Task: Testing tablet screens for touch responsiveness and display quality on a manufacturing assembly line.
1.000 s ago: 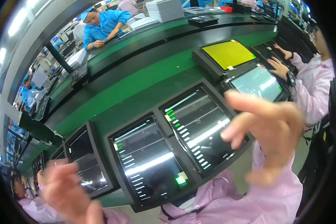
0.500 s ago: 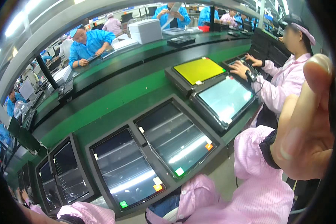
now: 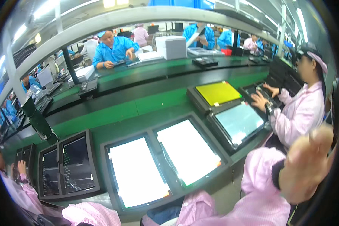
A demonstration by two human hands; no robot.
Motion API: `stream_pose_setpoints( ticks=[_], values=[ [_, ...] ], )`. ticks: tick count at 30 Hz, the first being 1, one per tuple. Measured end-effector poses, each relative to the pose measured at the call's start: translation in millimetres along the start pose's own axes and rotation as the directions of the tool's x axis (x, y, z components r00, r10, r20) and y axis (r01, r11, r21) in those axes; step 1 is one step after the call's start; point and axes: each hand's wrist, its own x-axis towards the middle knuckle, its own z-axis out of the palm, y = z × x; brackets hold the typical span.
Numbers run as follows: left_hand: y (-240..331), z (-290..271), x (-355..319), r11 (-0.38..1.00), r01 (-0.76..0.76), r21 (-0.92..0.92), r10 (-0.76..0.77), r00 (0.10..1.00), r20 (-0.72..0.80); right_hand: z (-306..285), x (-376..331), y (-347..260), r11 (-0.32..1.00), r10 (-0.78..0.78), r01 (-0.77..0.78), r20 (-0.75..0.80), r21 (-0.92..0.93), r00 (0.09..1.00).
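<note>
My right hand (image 3: 307, 167) is raised at the right edge of the view, in a pink striped sleeve with a dark cuff. Its fingers are smeared by motion, so I cannot make out their pose or anything in them. Of my left arm only the pink sleeve (image 3: 90, 214) shows at the lower edge; the hand lies outside the picture. Before me a black tray (image 3: 128, 138) holds two flat display panels side by side. Both the left panel (image 3: 137, 169) and the right panel (image 3: 188, 150) glow bright white, with small coloured tabs at their lower corners.
Left of it sits another black tray (image 3: 95, 162) with two dark panels. To the right are a yellow-faced panel (image 3: 217, 93) and a pale panel (image 3: 239, 123). A co-worker in pink (image 3: 301, 101) works there. Across the green bench stands a person in blue (image 3: 111, 49). A dark green post (image 3: 39, 122) rises at left.
The two panels before me have turned from dark to bright white. My right hand has moved lower. The whole view has shifted, so the bench sits farther right and lower.
</note>
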Motion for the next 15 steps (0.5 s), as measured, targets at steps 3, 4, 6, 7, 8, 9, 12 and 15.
stream_pose_setpoints(
  ticks=[3,4,6,7,8,9,12,15],
  values=[
    [-4.4,1.3,-3.4,0.999,0.0,0.034,0.001,1.0,-0.014,-6.0,-1.7,15.1,0.974,-0.209,0.218,0.584,0.056,0.785],
    [-5.2,1.4,-2.3,0.999,-0.003,0.033,0.004,1.0,-0.011,9.8,5.2,21.1,0.902,-0.321,0.428,0.567,-0.061,0.758],
    [-2.6,5.4,1.9,1.0,-0.014,0.022,0.014,1.0,-0.005,19.1,25.0,18.5,0.788,-0.379,0.573,0.558,-0.224,0.738],
    [-5.6,-2.8,-3.0,0.998,0.006,0.058,-0.004,1.0,-0.03,19.5,35.4,29.9,0.79,-0.376,0.57,0.556,-0.226,0.741],
    [-5.5,-5.4,-3.4,0.997,0.018,0.074,-0.016,0.999,-0.036,17.7,40.8,34.5,0.786,-0.377,0.572,0.552,-0.234,0.744],
    [-5.3,-5.8,-3.1,0.996,0.026,0.083,-0.023,0.999,-0.039,14.2,42.8,38.1,0.781,-0.38,0.577,0.55,-0.24,0.744],
    [-8.8,-3.4,3.5,0.995,0.024,0.095,-0.022,0.999,-0.028,11.1,45.5,42.2,0.745,-0.402,0.607,0.54,-0.277,0.739],
    [-12.7,5.8,4.6,0.995,0.02,0.094,-0.019,1.0,-0.018,10.7,50.8,43.4,0.713,-0.418,0.638,0.552,-0.292,0.721]
  ],
)
